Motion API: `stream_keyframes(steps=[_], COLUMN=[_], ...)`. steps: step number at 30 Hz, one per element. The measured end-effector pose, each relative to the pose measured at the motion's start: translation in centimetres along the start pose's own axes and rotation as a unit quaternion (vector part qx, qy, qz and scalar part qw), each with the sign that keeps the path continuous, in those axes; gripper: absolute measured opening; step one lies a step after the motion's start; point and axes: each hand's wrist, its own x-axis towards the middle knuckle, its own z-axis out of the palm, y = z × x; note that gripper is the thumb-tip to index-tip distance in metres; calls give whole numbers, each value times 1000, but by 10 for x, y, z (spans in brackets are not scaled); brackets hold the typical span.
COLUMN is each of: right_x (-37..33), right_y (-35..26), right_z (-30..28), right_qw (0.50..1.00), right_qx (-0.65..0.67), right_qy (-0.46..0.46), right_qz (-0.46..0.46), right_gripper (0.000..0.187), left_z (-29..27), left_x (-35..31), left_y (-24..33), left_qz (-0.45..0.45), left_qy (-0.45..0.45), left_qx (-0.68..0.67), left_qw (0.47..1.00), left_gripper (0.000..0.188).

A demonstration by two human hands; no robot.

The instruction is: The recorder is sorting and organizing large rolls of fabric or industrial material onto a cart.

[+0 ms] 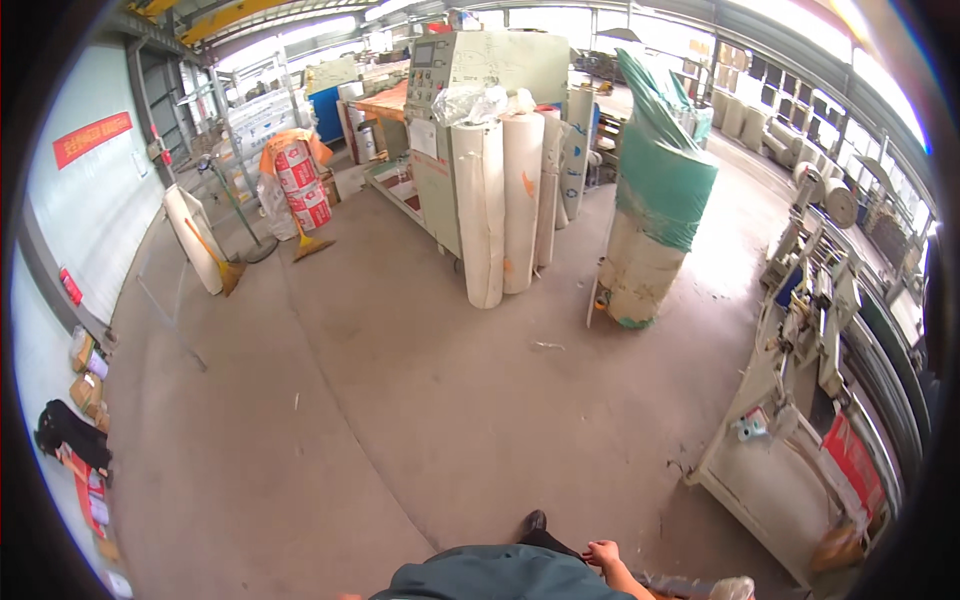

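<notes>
My right hand (601,552) hangs low beside my dark green shirt (500,575), its fingers loosely bent and apart with nothing visible in them. Close to that forearm, at the lower edge, lies a long thing wrapped in clear plastic (735,588); the hand does not touch it. Of my left hand only a sliver of skin (350,597) shows at the bottom edge, and its fingers are hidden. One black shoe (535,521) stands out ahead of me on the brown floor (400,420).
Ahead, tall pale rolls (482,220) stand against a control cabinet (505,75). A green-wrapped upright bundle (655,210) is right of them. Machinery (770,460) lines the right side. Brooms (312,245), red-and-white stacked packages (303,185) and boxes (88,392) are on the left.
</notes>
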Motion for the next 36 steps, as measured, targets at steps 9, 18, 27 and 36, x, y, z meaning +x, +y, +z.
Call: stream_keyframes(steps=[9, 18, 27, 36], right_x=[117, 171, 150, 209], right_y=[-178, -386, -462, -725], right_z=[-56, 52, 244, 347], right_qw=[995, 988, 990, 942], right_qx=[-90, -90, -86, -175], right_qy=[-49, -60, -20, 2], right_qz=[8, -111, -108, -287], right_gripper=[36, 28, 23, 28], left_z=[133, 50, -81, -171], left_x=[-94, -28, 151, 181], left_y=[367, 437, 307, 535], left_qz=[412, 410, 382, 151], left_qy=[-125, -35, 78, 20], left_qx=[-158, -154, 224, -367], left_qw=[889, 898, 893, 918], left_gripper=[37, 36, 25, 24])
